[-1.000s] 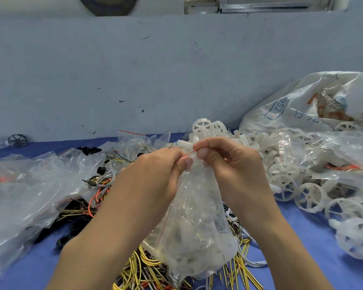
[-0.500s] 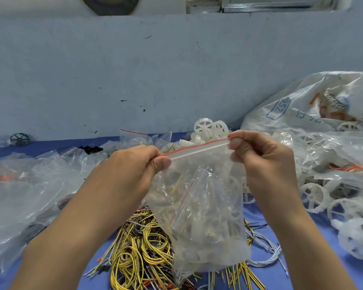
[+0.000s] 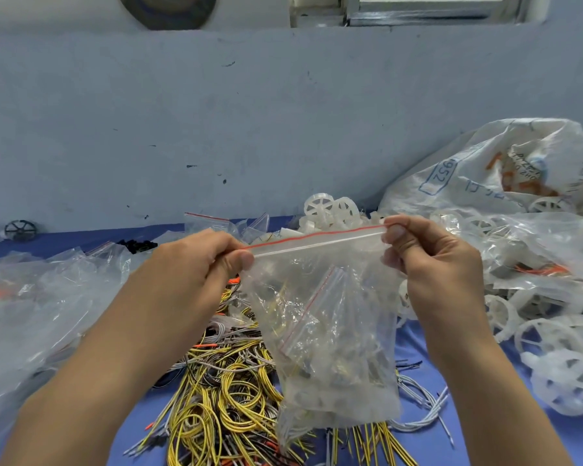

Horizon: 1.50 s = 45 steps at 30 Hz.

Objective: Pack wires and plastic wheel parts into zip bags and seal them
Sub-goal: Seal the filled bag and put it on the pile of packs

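Left hand [image 3: 196, 264] & right hand [image 3: 428, 260] each pinch an end of zip bag [image 3: 330, 331] strip, stretched taut above wires [image 3: 223, 391]; bag clear, crumpled, filled.

My left hand [image 3: 196, 264]: bare, no glove, no ring, no watch. Forearm behind it bare down to frame edge, no sleeve showing. My right hand [image 3: 431, 260]: bare too, short trimmed nails visible on thumb and fingertips. Wrist below it unadorned, forearm uncovered, no cuff in view.
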Each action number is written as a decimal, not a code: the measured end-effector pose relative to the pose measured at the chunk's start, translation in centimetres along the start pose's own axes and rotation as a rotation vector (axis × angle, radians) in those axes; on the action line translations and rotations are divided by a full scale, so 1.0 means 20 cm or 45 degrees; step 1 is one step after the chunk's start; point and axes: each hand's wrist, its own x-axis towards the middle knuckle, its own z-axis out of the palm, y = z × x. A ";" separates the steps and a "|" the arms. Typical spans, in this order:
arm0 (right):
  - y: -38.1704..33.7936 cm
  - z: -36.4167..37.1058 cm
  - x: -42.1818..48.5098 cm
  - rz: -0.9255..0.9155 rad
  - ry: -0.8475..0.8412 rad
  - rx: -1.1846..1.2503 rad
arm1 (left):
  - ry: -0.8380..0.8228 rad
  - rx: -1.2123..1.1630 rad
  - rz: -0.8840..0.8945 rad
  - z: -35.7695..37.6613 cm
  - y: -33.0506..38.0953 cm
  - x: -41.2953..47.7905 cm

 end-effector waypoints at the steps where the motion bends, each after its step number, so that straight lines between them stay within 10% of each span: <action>1: -0.01 -0.01 0.00 0.002 0.014 0.008 | 0.027 -0.017 0.019 0.00 0.01 0.01; 10: -0.30 -0.32 0.02 -0.127 0.198 0.010 | 0.205 -0.235 0.199 0.06 0.35 0.07; 18: -0.73 -0.96 0.34 -0.400 0.461 -0.344 | -0.221 -0.712 0.290 0.36 1.00 0.49; 26: -0.58 -1.71 1.13 0.008 0.495 -1.001 | -0.715 -0.756 0.142 1.18 1.59 0.92; 32: -0.18 -1.57 1.44 0.109 0.483 -1.313 | -0.747 -0.666 -0.116 1.73 1.54 1.05; 45: 0.51 -1.15 1.27 0.225 -0.330 -2.131 | -0.990 -0.409 -0.035 1.72 1.14 0.92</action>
